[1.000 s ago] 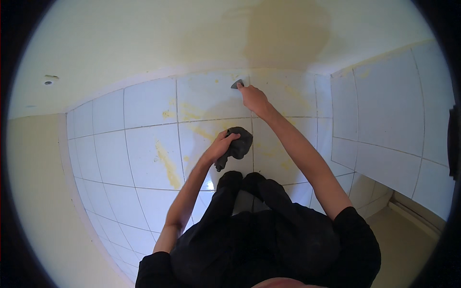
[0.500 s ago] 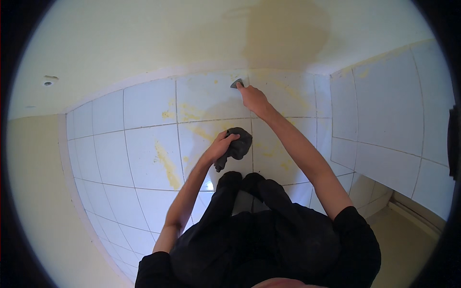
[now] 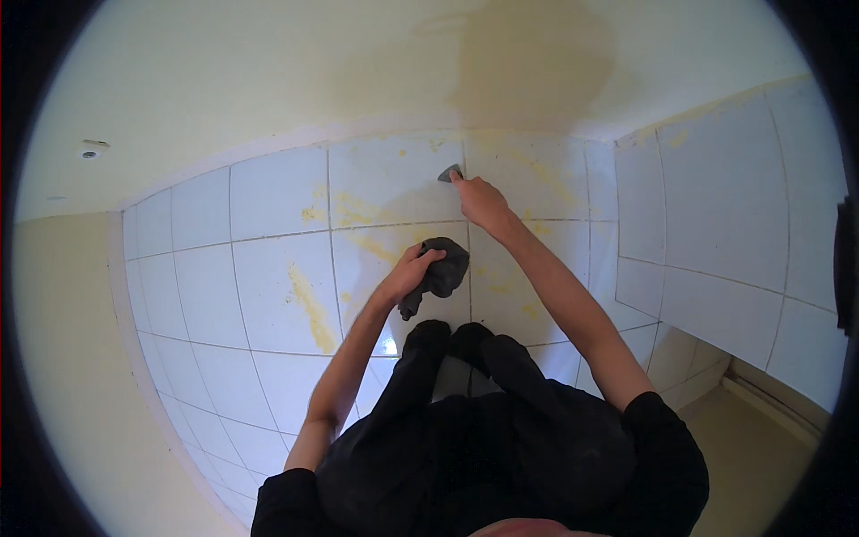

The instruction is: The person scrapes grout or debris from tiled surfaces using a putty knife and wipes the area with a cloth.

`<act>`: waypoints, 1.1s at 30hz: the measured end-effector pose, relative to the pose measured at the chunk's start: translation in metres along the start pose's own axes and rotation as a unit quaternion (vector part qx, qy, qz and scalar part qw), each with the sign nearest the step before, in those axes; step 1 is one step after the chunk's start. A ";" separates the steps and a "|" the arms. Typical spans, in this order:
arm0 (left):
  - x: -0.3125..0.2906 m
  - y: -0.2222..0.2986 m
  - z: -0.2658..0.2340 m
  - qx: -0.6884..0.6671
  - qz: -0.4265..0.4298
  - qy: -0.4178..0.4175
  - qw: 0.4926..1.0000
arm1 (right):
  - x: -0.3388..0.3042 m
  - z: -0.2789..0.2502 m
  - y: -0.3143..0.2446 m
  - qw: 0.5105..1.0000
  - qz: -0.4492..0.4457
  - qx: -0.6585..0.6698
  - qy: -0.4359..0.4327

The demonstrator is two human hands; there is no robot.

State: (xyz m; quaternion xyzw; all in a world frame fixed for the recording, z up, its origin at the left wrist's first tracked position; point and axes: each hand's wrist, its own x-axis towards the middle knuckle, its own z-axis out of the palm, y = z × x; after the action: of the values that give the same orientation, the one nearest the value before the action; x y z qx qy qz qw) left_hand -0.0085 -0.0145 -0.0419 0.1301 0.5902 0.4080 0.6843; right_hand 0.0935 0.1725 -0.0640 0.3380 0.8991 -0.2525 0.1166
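My right hand point(image 3: 484, 202) is closed around a small scraper point(image 3: 450, 174) with a grey, fan-shaped blade; the handle is hidden in my fist. Its blade is over the white tile near the far wall, and I cannot tell whether it touches. Closer to me, my left hand point(image 3: 414, 272) grips a bunched dark grey cloth point(image 3: 446, 268), one end hanging down. Yellow smears point(image 3: 309, 309) streak the tiles point(image 3: 277, 277) to the left of the cloth, with more patches around both hands.
A cream wall point(image 3: 268, 89) rises at the far side, with a small white fitting point(image 3: 92, 149) at left. On the right stands a tiled block point(image 3: 716, 224) with an opening beneath. My dark-shod feet point(image 3: 447, 338) are just below the cloth.
My right hand has drawn the scraper a little toward me and slightly right, away from the far wall. My left hand with the cloth has stayed put.
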 end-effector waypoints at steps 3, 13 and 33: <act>0.002 -0.001 -0.002 -0.004 0.007 0.000 1.000 | 0.001 0.001 0.001 1.000 0.014 0.011 0.002; 0.001 -0.003 -0.001 -0.002 0.002 -0.009 1.000 | 0.011 -0.004 0.008 1.000 0.005 0.018 -0.007; 0.002 -0.003 -0.001 -0.004 -0.005 0.001 1.000 | 0.018 0.002 0.022 0.999 0.028 0.023 0.019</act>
State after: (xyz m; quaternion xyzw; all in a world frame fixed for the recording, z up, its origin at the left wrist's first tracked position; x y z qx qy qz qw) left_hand -0.0085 -0.0151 -0.0454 0.1238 0.5901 0.4074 0.6859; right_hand 0.0950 0.1961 -0.0807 0.3702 0.8853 -0.2633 0.0991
